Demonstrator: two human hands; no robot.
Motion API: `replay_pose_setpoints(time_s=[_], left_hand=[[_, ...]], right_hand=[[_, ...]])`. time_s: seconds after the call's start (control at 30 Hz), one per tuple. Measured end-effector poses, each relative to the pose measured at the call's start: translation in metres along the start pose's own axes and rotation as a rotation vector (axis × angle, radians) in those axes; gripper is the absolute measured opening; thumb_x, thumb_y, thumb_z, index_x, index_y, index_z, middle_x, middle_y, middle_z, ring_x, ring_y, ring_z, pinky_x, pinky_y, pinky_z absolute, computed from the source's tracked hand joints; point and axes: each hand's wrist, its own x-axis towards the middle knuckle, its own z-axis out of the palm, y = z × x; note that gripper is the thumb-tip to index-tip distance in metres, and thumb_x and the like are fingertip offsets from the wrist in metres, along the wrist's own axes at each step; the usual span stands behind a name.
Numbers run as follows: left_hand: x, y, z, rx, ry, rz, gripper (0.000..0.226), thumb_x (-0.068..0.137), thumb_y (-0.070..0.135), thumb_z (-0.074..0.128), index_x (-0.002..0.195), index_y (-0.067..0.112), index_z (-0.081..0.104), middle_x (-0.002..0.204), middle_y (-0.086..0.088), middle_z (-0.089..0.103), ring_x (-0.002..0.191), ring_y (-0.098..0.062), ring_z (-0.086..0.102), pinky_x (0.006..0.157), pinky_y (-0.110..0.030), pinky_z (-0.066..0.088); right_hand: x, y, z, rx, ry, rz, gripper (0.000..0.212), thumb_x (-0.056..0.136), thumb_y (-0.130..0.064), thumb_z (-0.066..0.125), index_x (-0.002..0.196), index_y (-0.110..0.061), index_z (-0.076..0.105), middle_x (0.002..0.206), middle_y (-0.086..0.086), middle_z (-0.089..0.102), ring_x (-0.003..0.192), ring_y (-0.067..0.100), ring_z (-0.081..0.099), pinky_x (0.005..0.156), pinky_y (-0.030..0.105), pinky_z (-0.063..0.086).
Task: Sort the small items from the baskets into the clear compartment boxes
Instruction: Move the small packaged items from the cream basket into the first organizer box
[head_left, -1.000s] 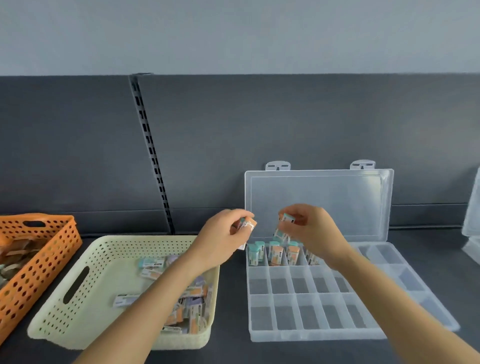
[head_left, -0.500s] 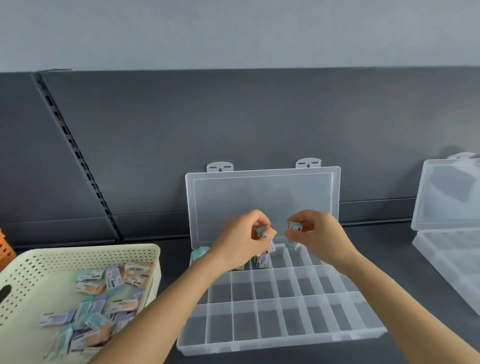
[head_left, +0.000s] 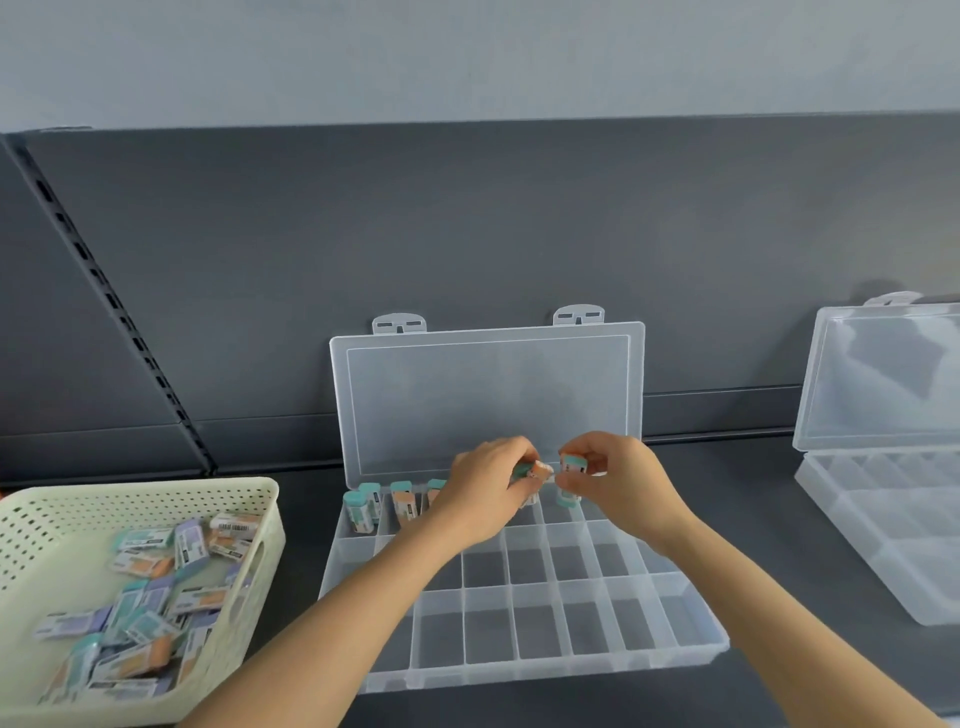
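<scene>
Over the back row of the clear plastic compartment box (head_left: 540, 670), the left hand (head_left: 485, 488) pinched a small orange-and-teal packet (head_left: 536, 472) and the right hand (head_left: 615, 480) pinched a teal-topped packet (head_left: 573, 461). Other packets lay in the cream perforated basket (head_left: 145, 491) at left.

The left hand (head_left: 485, 483) covers most of the orange pack (head_left: 536, 472) it pinches and hides back-row compartments of the box (head_left: 545, 670) beneath it. The right hand (head_left: 615, 480) wraps the lower part of the teal pack (head_left: 573, 462); a teal scrap (head_left: 567, 500) below it is too hidden to identify. The basket (head_left: 156, 491) is cut off by the left and bottom edges, the second box (head_left: 883, 545) by the right edge. Print on the loose packs (head_left: 145, 597) is too small to read.
</scene>
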Motion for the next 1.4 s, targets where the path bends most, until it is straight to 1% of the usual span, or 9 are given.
replay_pose_setpoints(time_s=[0.17, 0.27, 0.4, 0.5, 0.73, 0.97, 1.1, 1.3, 1.4], left_hand=[[0.005, 0.0, 0.005, 0.028, 0.006, -0.035, 0.014, 0.093, 0.028, 0.057, 0.104, 0.019, 0.056, 0.102, 0.004, 0.062, 0.092, -0.015, 0.056, 0.089, -0.041, 0.047], [0.001, -0.006, 0.008, 0.171, -0.021, -0.012, 0.017, 0.095, 0.033, 0.054, 0.105, 0.021, 0.057, 0.104, 0.007, 0.063, 0.096, -0.014, 0.054, 0.09, -0.035, 0.042], [0.003, -0.01, 0.002, 0.321, -0.039, 0.034, 0.011, 0.093, 0.022, 0.052, 0.101, 0.021, 0.061, 0.104, 0.008, 0.063, 0.101, -0.017, 0.052, 0.09, -0.033, 0.035], [0.006, -0.009, -0.003, 0.356, -0.088, 0.022, 0.017, 0.093, 0.021, 0.054, 0.108, 0.022, 0.06, 0.107, 0.005, 0.062, 0.103, -0.018, 0.052, 0.093, -0.034, 0.035], [0.005, -0.005, -0.004, 0.312, -0.087, 0.022, 0.015, 0.091, 0.012, 0.056, 0.104, 0.017, 0.062, 0.102, 0.0, 0.062, 0.094, -0.019, 0.055, 0.089, -0.034, 0.043], [0.005, -0.001, -0.003, 0.333, -0.167, 0.021, 0.024, 0.091, 0.013, 0.057, 0.114, 0.017, 0.053, 0.112, -0.005, 0.061, 0.099, -0.022, 0.053, 0.082, -0.031, 0.043], [0.003, -0.003, -0.002, 0.267, -0.127, -0.01, 0.029, 0.09, 0.017, 0.061, 0.117, 0.015, 0.054, 0.116, -0.001, 0.06, 0.104, -0.021, 0.055, 0.088, -0.033, 0.045], [0.002, -0.007, -0.002, 0.259, -0.068, 0.005, 0.019, 0.092, 0.014, 0.056, 0.109, 0.011, 0.063, 0.106, -0.005, 0.064, 0.099, -0.021, 0.057, 0.087, -0.033, 0.047], [0.0, -0.008, -0.003, 0.297, -0.06, 0.015, 0.022, 0.09, 0.02, 0.059, 0.111, 0.013, 0.063, 0.106, -0.003, 0.063, 0.1, -0.021, 0.054, 0.088, -0.035, 0.045]], right_hand=[[-0.002, 0.004, -0.005, 0.006, 0.025, -0.013, 0.018, 0.082, -0.016, 0.072, 0.099, -0.014, 0.069, 0.09, 0.0, 0.069, 0.081, 0.018, 0.064, 0.076, 0.031, 0.056], [-0.003, 0.007, -0.008, 0.02, 0.033, -0.006, 0.018, 0.082, -0.015, 0.072, 0.1, -0.015, 0.069, 0.09, -0.002, 0.068, 0.082, 0.016, 0.063, 0.073, 0.026, 0.054], [-0.006, 0.01, -0.009, 0.019, 0.017, 0.005, 0.02, 0.083, -0.016, 0.071, 0.102, -0.014, 0.068, 0.091, -0.003, 0.066, 0.082, 0.014, 0.063, 0.074, 0.024, 0.053], [-0.007, 0.01, -0.008, 0.013, 0.004, 0.006, 0.021, 0.083, -0.016, 0.071, 0.103, -0.013, 0.068, 0.093, -0.002, 0.067, 0.083, 0.014, 0.063, 0.074, 0.024, 0.053], [-0.006, 0.008, -0.005, 0.02, -0.017, 0.004, 0.022, 0.083, -0.016, 0.072, 0.104, -0.013, 0.068, 0.095, -0.001, 0.068, 0.085, 0.016, 0.063, 0.076, 0.025, 0.053], [-0.005, 0.009, 0.001, 0.018, -0.034, 0.008, 0.023, 0.082, -0.016, 0.072, 0.105, -0.013, 0.067, 0.092, -0.003, 0.066, 0.087, 0.017, 0.065, 0.077, 0.024, 0.054], [-0.004, 0.012, 0.004, -0.007, -0.031, 0.0, 0.024, 0.081, -0.02, 0.073, 0.104, -0.015, 0.068, 0.095, -0.002, 0.068, 0.086, 0.016, 0.065, 0.08, 0.031, 0.056], [0.0, 0.01, 0.011, -0.053, -0.013, -0.054, 0.022, 0.083, -0.02, 0.071, 0.103, -0.012, 0.068, 0.093, 0.001, 0.067, 0.079, 0.015, 0.061, 0.073, 0.023, 0.052], [0.003, 0.01, 0.017, -0.159, -0.078, -0.089, 0.02, 0.084, -0.017, 0.068, 0.103, -0.01, 0.067, 0.097, 0.005, 0.065, 0.079, 0.015, 0.056, 0.064, 0.014, 0.042]])
